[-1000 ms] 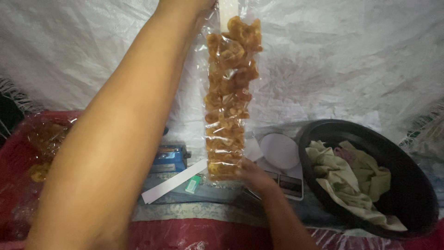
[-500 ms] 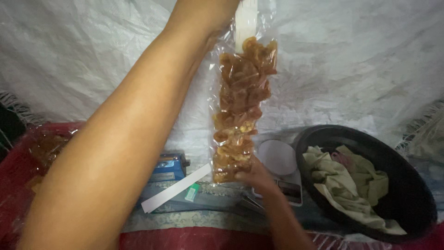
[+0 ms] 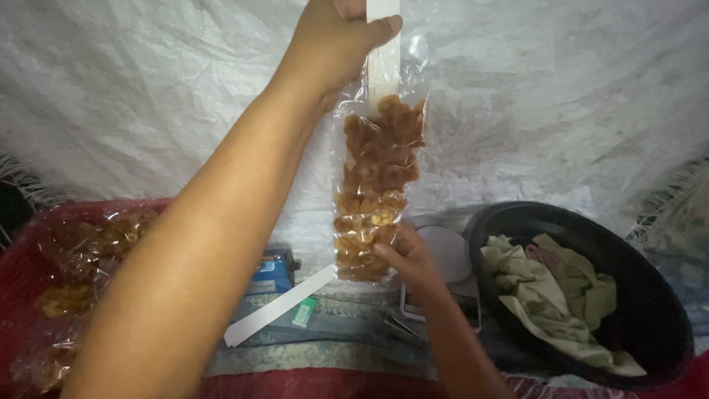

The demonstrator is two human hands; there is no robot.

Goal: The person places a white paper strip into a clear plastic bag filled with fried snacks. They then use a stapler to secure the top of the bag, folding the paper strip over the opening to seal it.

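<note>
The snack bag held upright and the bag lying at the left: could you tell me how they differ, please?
The upright snack bag is narrow, hung between the left hand and right hand; the bag at the left is wider, lying untouched on red cloth. Both are clear plastic with golden-brown pieces.

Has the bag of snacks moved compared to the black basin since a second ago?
Yes. The bag of snacks sits slightly closer to the black basin, shifted right.

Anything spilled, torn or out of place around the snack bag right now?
Nothing stands out. The clear snack bag hangs upright and intact between the left hand at its top and the right hand at its bottom; no pieces lie spilled below.
</note>
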